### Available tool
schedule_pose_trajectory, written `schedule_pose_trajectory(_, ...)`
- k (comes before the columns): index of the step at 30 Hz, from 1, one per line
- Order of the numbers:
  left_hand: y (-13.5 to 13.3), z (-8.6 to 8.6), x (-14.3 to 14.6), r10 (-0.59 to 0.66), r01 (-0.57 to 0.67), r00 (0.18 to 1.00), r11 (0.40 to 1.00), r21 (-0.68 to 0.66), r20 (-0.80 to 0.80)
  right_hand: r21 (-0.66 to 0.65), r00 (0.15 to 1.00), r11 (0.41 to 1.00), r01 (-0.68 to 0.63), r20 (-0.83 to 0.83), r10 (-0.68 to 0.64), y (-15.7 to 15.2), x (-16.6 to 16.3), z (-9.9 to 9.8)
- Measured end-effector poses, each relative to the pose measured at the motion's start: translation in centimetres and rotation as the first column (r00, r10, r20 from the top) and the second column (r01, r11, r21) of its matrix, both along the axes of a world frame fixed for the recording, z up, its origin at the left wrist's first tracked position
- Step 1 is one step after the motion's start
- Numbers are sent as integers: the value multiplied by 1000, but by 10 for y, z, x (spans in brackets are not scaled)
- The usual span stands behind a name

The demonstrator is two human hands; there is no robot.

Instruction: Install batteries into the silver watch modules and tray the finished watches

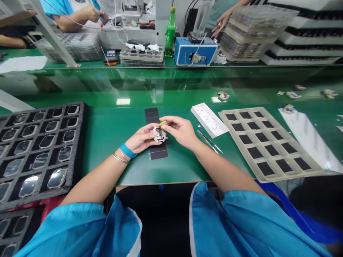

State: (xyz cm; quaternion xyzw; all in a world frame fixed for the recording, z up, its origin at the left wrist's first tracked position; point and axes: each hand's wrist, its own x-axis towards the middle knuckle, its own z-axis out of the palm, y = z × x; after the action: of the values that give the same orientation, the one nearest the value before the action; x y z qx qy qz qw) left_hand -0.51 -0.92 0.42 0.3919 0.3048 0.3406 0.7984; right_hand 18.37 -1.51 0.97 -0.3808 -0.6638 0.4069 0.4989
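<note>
My left hand (140,140) grips a small white-framed electronic housing (160,135) with dark parts inside, much like a watch case. My right hand (183,131) pinches a yellow flexible strip (162,124) at the upper edge of that housing. Both hands meet over a dark segmented strip (158,152) lying on the green table. Right of my right hand lie metal tweezers (210,142), and beyond them a shallow white box (209,119) containing small white pieces. The fingertips partly hide the housing.
On the left, a black foam tray (77,142) holds several watch-like cases. A beige tray (242,146) with black squares lies at right, beside a white sheet (311,139). Small assemblies (223,96) sit farther back. Across the bench, co-workers' hands (92,14) appear near a blue machine (195,51).
</note>
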Motion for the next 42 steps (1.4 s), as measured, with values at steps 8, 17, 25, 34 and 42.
schedule_pose_trajectory(8,-1,3,2,9,-9,1000,1000,-21,23,193,978,979,68,181,-104,-2,0,1)
schedule_pose_trajectory(17,0,-1,11,161,-161,981,987,5,-105,154,960,987,42,268,-83,7,-6,-3)
schedule_pose_trajectory(25,24,0,-9,468,-480,870,876,-46,-158,-130,963,989,69,268,-31,34,-27,-22)
schedule_pose_trajectory(34,33,-10,-14,503,-508,861,850,-141,-73,133,715,990,40,689,-122,17,-45,-38)
schedule_pose_trajectory(42,33,-12,-13,497,-505,863,854,-125,-87,144,739,987,69,657,-147,25,-48,-44)
